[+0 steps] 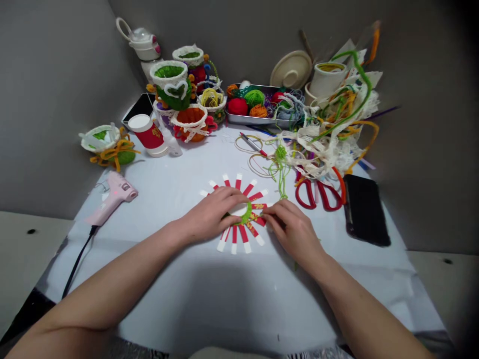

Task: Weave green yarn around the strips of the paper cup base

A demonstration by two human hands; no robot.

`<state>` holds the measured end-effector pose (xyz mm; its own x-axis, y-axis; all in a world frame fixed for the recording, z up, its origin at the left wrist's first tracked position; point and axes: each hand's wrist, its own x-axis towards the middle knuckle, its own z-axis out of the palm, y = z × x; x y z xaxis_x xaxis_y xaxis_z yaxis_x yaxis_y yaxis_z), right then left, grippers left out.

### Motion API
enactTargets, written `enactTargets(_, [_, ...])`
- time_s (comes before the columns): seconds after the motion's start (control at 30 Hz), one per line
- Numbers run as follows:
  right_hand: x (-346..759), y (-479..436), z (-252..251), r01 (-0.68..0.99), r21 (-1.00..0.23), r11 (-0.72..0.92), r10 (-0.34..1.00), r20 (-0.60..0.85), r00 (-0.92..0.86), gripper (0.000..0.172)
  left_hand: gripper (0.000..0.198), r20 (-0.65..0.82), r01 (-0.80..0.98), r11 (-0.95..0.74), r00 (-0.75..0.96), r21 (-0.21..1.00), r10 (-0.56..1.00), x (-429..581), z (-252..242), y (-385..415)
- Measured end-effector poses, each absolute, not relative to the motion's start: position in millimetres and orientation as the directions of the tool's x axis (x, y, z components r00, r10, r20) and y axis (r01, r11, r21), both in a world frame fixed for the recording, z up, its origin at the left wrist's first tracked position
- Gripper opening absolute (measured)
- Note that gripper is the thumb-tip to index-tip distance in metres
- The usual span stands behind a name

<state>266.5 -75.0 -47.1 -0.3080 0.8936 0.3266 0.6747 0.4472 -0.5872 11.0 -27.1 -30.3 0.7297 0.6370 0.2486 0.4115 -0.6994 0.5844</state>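
Note:
A paper cup cut into red strips with white tips lies splayed out like a sun on the table. Green yarn is wound around its round white base. My left hand holds the cup down from the left, thumb and fingers bent over the base. On the right, my right hand pinches the yarn near the strips' ends, its fingertips closed. Loose green yarn trails above that hand, below a small green ball.
Red-handled scissors and a black phone lie right. A pink glue gun with its cord lies left. Behind stand decorated yarn cups, a red-and-white paper cup, a tray of yarn balls and heaped lace.

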Motion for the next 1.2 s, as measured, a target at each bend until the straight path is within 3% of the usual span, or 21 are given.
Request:
enactTargets(0.17, [269.3,-87.4,-32.2,0.584,-0.568,0.58,0.811,0.328,-0.485,0.016,0.028,0.241,0.277,-0.769,0.841,0.576,0.484,3.9,-28.9,-17.9])
enactTargets(0.47, [271.5,-110.3,-17.0,0.6,-0.47,0.647,0.728,0.145,-0.671,0.025,0.019,0.162,0.403,-0.758,0.822,0.513,0.546,6.7,-27.8,-25.3])
enactTargets(0.8, [271.8,-123.7,-18.6,0.635,-0.439,0.636,0.696,-0.028,-0.717,0.023,0.022,0.162,0.396,-0.751,0.821,0.529,0.548,5.4,-36.8,-23.5])
enactTargets(1.2, [274.8,-116.0,-17.1,0.665,-0.399,0.631,0.74,0.054,-0.67,0.023,0.025,0.171,0.379,-0.756,0.827,0.533,0.536,6.7,-34.8,-23.4])
